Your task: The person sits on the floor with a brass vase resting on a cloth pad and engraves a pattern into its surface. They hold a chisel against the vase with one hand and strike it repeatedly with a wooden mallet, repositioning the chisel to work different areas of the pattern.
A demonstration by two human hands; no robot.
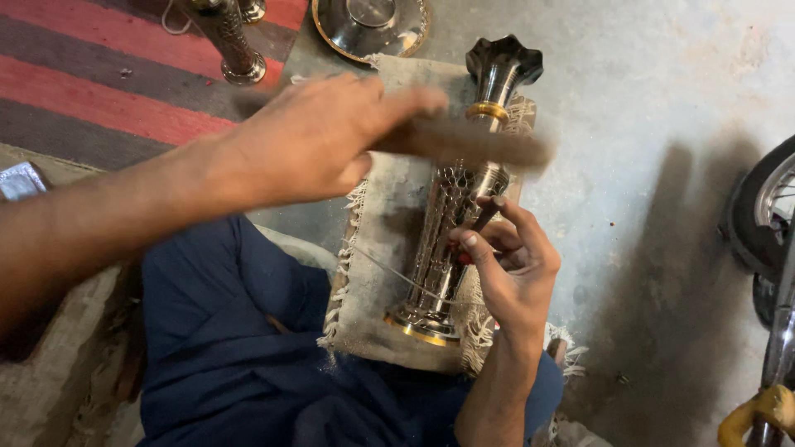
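While the metal vase (451, 223) lies on a burlap cloth (377, 273) across the lap | right hand (517, 265) fingers (480, 252) pinch a thin chisel (480, 222) against it | left hand (319, 136) closed around a blurred hammer (472, 141) above.

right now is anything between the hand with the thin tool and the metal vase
Nothing visible. The right hand holds the thin tool tip against the vase lying on the cloth. The left hand swings a blurred stick above.
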